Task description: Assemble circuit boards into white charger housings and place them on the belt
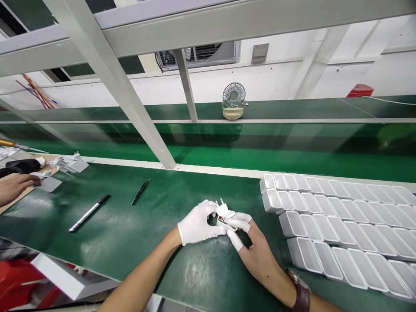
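Observation:
My left hand (pixel 197 224), in a white glove, pinches the left side of a small white power adapter just above the green bench. The adapter's casing (pixel 227 224) is open, and small parts show inside it. Its white plug piece (pixel 223 210), two pins pointing up and away, sits tilted at the far side of the casing. White finger covers are on my right hand (pixel 256 249), whose thumb and fingers grip the adapter from the right. The fingers hide part of the casing. A watch is on the right wrist.
Rows of white open-topped cases (pixel 325 216) fill the right side of the bench (pixel 113 251). A marker (pixel 89 213) and black tweezers (pixel 141 192) lie to the left. Another person's hand (pixel 16 188) is among adapter parts at far left. A post (pixel 130 104) rises behind.

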`<action>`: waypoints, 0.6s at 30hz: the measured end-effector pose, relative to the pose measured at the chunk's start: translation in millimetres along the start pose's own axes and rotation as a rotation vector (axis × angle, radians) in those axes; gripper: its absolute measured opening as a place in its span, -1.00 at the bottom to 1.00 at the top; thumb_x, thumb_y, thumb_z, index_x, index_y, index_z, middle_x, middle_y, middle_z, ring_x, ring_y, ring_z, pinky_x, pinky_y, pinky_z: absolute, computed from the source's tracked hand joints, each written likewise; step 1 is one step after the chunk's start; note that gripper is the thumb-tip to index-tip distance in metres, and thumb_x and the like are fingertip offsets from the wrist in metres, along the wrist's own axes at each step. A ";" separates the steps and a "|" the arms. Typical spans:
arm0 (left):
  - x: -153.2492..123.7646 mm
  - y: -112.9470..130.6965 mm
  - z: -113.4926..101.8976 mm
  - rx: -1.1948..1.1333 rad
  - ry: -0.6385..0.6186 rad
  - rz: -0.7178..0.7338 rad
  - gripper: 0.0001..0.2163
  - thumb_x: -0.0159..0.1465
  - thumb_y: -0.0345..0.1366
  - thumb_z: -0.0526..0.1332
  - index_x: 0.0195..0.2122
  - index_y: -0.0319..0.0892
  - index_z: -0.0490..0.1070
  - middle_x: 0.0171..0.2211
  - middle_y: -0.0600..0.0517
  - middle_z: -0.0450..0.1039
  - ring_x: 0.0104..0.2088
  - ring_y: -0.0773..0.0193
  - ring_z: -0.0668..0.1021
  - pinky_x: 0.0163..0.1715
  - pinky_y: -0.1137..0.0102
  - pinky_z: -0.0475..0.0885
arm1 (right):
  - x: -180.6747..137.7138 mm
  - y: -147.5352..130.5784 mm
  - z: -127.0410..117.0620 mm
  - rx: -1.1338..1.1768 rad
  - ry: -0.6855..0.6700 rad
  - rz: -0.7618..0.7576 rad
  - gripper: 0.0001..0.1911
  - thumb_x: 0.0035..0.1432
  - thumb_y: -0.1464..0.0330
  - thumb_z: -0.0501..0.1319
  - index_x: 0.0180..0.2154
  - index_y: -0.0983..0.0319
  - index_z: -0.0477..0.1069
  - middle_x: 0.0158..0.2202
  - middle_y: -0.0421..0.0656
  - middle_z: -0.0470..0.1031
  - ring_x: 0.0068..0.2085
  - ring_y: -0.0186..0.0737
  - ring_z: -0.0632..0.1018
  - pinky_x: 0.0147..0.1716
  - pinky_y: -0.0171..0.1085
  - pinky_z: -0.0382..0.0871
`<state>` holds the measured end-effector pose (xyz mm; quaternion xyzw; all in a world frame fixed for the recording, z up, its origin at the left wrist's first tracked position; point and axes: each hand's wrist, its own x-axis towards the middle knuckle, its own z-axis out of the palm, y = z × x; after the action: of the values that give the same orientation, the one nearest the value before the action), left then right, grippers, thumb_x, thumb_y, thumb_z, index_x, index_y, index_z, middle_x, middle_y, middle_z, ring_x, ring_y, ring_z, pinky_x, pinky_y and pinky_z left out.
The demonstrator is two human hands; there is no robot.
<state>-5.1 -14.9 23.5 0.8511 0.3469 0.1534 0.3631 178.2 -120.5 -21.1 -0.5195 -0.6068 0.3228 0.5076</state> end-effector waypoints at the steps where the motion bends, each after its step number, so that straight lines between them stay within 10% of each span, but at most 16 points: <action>1: 0.1 0.3 -0.4 -0.011 -0.011 -0.005 -0.70 0.14 -0.11 0.41 -0.18 -0.15 0.51 -0.21 -0.01 0.52 -0.20 0.16 0.53 -0.14 0.31 0.43 | -0.9 2.1 -1.3 -0.084 -0.031 -0.067 -0.66 0.31 0.41 0.15 0.09 0.08 0.42 0.10 -0.01 0.39 0.11 -0.05 0.47 0.10 -0.04 0.42; 7: 1.2 2.7 1.0 -0.068 -0.023 0.011 -0.75 0.18 -0.14 0.39 -0.23 -0.17 0.48 -0.19 -0.01 0.51 -0.20 0.18 0.53 -0.14 0.33 0.43 | -5.4 17.9 -7.4 -0.457 -0.167 -0.269 -0.47 0.25 0.52 0.13 0.23 0.13 0.32 0.14 0.08 0.37 0.12 0.08 0.49 0.02 0.01 0.52; 18: 0.8 8.0 7.0 -0.045 0.001 -0.013 -0.69 0.10 -0.11 0.44 -0.20 -0.13 0.53 -0.17 -0.01 0.53 -0.12 0.12 0.56 -0.06 0.28 0.44 | -0.5 9.9 -9.1 -0.465 -0.086 -0.330 -0.56 0.25 0.51 0.13 0.13 0.09 0.39 0.02 0.03 0.46 -0.01 0.01 0.57 -0.11 -0.05 0.58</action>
<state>2.9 -21.9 24.6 0.8403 0.3491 0.1592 0.3831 189.8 -119.7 -27.8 -0.5019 -0.7618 0.1098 0.3946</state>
